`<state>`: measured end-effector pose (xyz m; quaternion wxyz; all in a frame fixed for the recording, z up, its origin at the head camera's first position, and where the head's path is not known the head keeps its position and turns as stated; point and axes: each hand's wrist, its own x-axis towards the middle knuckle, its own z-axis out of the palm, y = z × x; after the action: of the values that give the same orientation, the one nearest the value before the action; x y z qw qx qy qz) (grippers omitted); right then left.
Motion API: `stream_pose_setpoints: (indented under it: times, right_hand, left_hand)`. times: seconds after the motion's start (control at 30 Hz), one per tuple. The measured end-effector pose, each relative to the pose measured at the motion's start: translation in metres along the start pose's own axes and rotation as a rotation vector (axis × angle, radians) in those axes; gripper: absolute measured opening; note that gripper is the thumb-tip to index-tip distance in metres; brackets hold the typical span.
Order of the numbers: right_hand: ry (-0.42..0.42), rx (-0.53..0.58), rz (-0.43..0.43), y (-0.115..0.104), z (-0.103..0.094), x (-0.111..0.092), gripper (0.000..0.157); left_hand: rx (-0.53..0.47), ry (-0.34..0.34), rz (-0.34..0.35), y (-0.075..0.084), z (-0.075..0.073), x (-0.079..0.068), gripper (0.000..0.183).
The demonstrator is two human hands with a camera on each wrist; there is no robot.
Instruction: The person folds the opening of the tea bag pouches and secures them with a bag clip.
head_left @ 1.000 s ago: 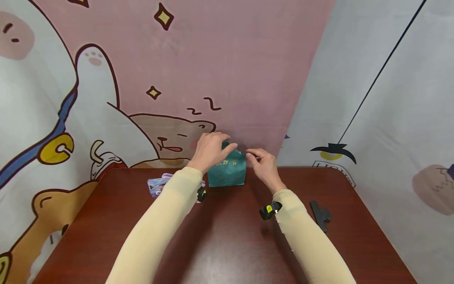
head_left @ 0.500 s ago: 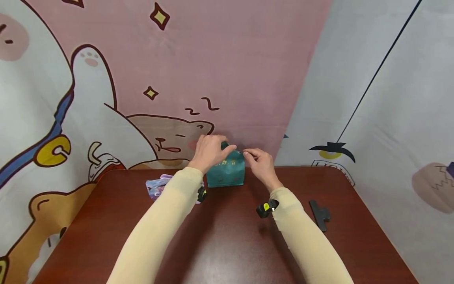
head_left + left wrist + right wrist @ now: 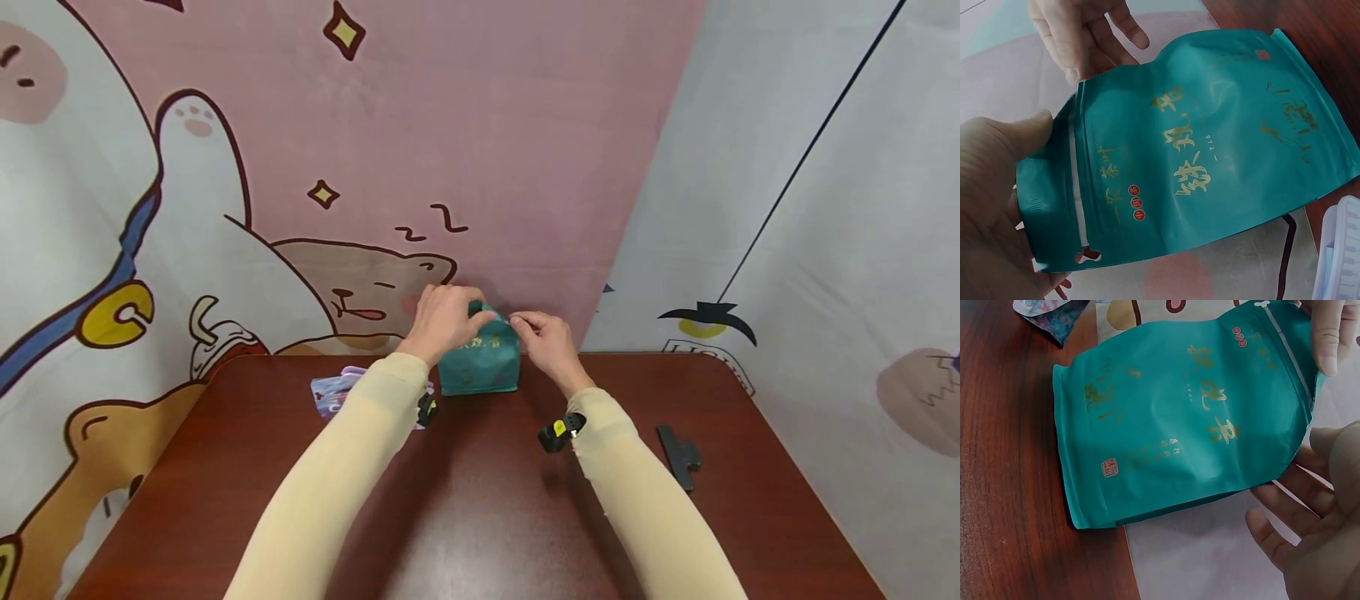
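One teal pouch (image 3: 1147, 150) (between fingers (image 3: 1067, 44))

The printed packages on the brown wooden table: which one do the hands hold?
The glossy green pouch with gold lettering: the left hand and right hand pinch its top. The purple patterned package by the cream left sleeve is unheld.

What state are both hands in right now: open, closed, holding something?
Left hand: closed, holding the green bag near its top.
Right hand: at the bag's upper corner; whether it grips cannot be told.
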<state>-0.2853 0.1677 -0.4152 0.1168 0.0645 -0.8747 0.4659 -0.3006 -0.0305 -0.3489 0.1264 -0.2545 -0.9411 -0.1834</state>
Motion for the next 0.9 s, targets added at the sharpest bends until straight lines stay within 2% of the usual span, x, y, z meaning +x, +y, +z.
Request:
stream_pose_setpoints:
  times: [0.3, 0.67, 0.77, 0.9]
  right_hand:
    - [-0.082, 0.04, 0.075, -0.0004, 0.0015, 0.0051, 0.028]
    - [-0.161, 0.033, 0.092, 0.0042, 0.0012, 0.0065, 0.026]
    - [-0.156, 0.029, 0.102, 0.0062, 0.0024, 0.0066, 0.024]
    - [-0.098, 0.031, 0.1, 0.0069, 0.0055, 0.0068, 0.019]
  left_hand:
    - [-0.019, 0.01, 0.008, -0.0008, 0.0022, -0.0004, 0.018]
    - [-0.073, 0.001, 0.014, -0.0009, 0.0036, -0.0015, 0.014]
    - [-0.087, -0.013, -0.007, -0.0008, 0.0038, -0.0017, 0.014]
    - [-0.08, -0.015, -0.031, -0.0012, 0.0041, -0.0013, 0.013]
